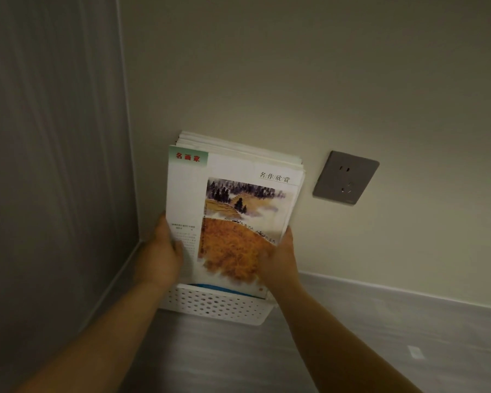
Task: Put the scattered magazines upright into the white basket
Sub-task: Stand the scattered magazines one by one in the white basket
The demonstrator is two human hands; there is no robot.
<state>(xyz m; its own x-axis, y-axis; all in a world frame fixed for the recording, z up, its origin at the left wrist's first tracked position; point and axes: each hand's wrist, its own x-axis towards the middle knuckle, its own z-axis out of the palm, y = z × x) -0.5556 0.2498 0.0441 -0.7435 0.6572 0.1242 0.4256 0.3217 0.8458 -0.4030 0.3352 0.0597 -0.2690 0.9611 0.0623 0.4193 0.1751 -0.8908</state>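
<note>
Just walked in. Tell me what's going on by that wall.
A person is holding a stack of magazines upright with both hands, the left hand on its left edge and the right hand on its right. The bottom of the stack sits inside a white basket on the floor, in the corner against the wall. A wall socket is just to the right. Both hands are on the stack, so it isn't released yet.

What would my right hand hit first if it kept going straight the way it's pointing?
The right hand already grips the magazine stack. Beyond that, pointing up and away, it would probably meet the cream wall; depth is unclear.
</note>
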